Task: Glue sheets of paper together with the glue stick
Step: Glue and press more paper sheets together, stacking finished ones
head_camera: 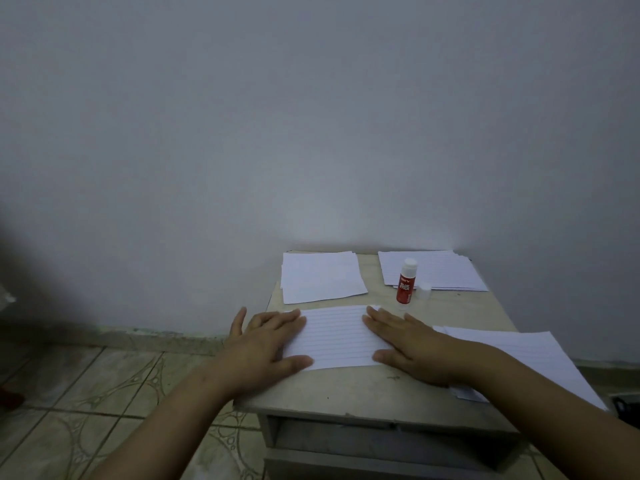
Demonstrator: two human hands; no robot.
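Lined paper point(334, 336) flat on table point(346, 389), left hand point(266, 341) and right hand point(412, 344) pressing, fingers straight, glue stick point(406, 281) upright

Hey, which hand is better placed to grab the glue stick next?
Right. The right hand lies flat on the lined sheet just below the upright glue stick; the left hand presses the sheet's far side.

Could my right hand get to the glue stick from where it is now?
Probably yes. The right hand lies flat on the lined sheet, and the glue stick stands upright just beyond its fingers, with only bare table between.
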